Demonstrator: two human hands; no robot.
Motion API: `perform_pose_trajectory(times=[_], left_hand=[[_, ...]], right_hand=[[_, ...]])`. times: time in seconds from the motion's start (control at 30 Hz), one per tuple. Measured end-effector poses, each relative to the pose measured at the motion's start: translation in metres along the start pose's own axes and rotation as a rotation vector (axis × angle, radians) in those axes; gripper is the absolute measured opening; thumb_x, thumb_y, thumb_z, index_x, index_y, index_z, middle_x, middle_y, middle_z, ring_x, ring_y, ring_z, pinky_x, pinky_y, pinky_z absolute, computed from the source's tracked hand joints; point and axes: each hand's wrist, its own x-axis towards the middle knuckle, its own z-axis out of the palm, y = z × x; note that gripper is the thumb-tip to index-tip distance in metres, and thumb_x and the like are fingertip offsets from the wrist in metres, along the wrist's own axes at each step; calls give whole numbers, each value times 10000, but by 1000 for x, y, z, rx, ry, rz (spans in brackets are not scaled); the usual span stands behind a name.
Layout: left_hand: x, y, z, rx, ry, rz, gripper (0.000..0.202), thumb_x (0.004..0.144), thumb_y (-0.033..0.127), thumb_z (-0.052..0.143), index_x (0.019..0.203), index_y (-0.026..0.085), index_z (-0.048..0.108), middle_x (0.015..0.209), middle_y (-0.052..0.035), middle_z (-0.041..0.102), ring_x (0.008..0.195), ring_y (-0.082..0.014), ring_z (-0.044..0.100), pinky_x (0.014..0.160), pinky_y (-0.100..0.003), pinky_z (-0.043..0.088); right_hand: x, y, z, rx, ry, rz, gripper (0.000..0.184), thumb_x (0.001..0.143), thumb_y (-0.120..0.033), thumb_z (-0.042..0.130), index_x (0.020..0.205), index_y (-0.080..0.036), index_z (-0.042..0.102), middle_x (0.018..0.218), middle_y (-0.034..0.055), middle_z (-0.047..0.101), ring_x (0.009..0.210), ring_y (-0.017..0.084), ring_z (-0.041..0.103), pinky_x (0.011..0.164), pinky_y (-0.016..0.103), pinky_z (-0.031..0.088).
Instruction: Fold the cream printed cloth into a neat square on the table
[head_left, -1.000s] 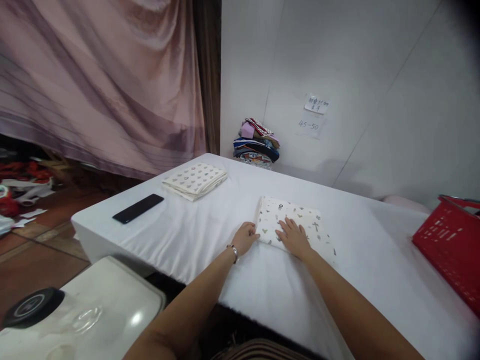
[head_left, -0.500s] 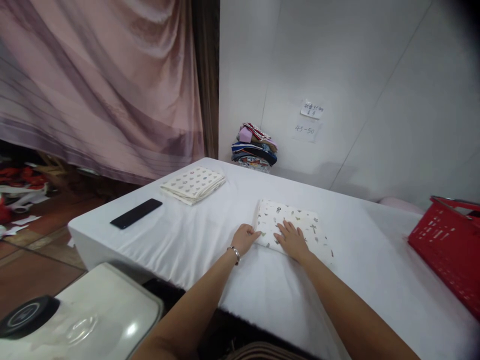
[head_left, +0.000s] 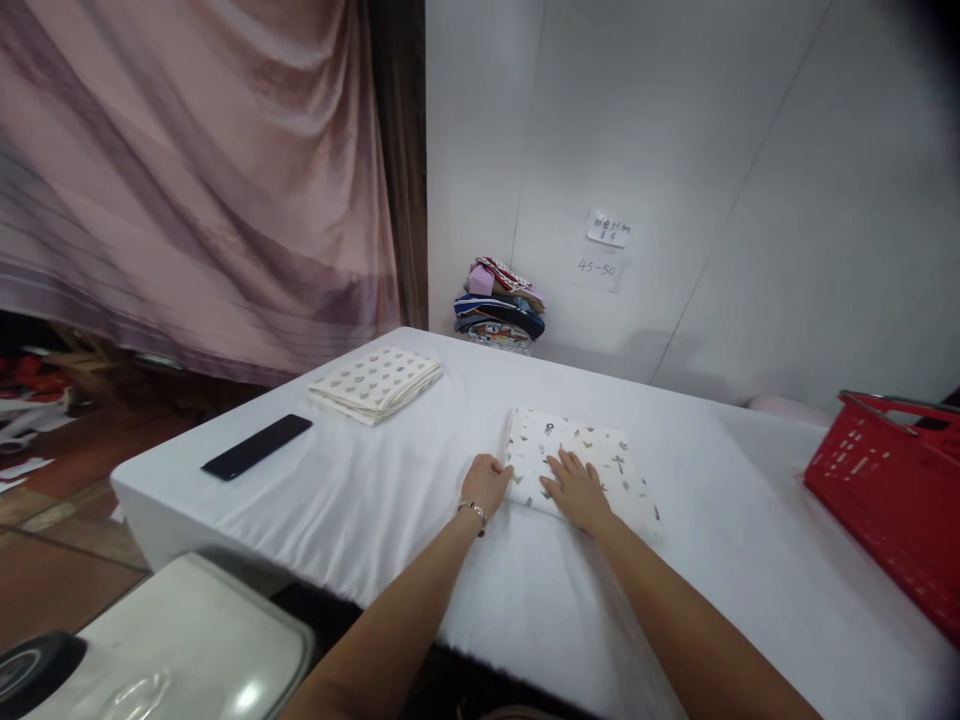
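Observation:
A folded white cloth (head_left: 577, 435) printed with small plants and figures lies flat on the white-covered table (head_left: 360, 520). My left hand (head_left: 486, 484), with a bracelet at its wrist, is at the cloth's near left corner. Its thumb and fingers are closed on the edge there, the fingertips partly hidden. Flat on top of the cloth rests my right hand (head_left: 577, 490), fingers spread. A second folded cloth (head_left: 379, 383), cream with a small repeated print, sits farther left, apart from both hands.
A dark flat phone-like slab (head_left: 257, 447) lies on the table's left part. At the right stands a red plastic basket (head_left: 885, 510). Behind the table is a stack of folded fabrics (head_left: 499, 305) near the wall. A white lidded bin (head_left: 187, 640) stands at lower left.
My view has shifted slightly, so the scene sits a little lower and to the left. Both hands keep their places on the cloth.

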Motion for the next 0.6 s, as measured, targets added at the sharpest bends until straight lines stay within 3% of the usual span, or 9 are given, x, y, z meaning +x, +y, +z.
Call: perform_pose_trajectory(times=[0.17,0.3,0.4,0.53,0.6], left_hand=[[6,8,2,81,4,-46,320,759,507,495,805,190,518,932,-58,572,846,-175,546,689,-263,387],[9,7,4,182,-2,10,275,828,413,403,721,188,521,908,-69,576,881,-192,541,707,-283,393],[10,10,3,231,0,44,253,840,356,387,763,177,548,939,-88,578,905,-204,540,746,-303,406],[12,26,8,319,70,281,266,836,273,404,1040,169,541,1213,-120,501,1144,-235,436,920,-352,350],[14,35,15,377,32,436,329,851,289,388,1144,190,500,1331,-100,418,1256,-236,321,1010,-387,263]], right_hand=[[1,1,3,-2,31,-12,542,886,-506,205,1364,-262,280,1473,38,159,1341,207,91,1043,429,59],[3,3,6,12,56,-26,556,883,-522,200,1361,-252,290,1472,45,165,1338,213,99,1043,435,60],[4,4,6,36,46,-28,572,880,-537,200,1363,-246,290,1472,48,166,1339,216,97,1045,431,58],[4,3,4,62,74,-37,571,876,-549,211,1357,-255,299,1467,53,186,1336,219,108,1043,439,58],[3,3,2,71,75,-37,568,876,-548,215,1359,-258,293,1467,55,184,1336,216,106,1042,440,58]])
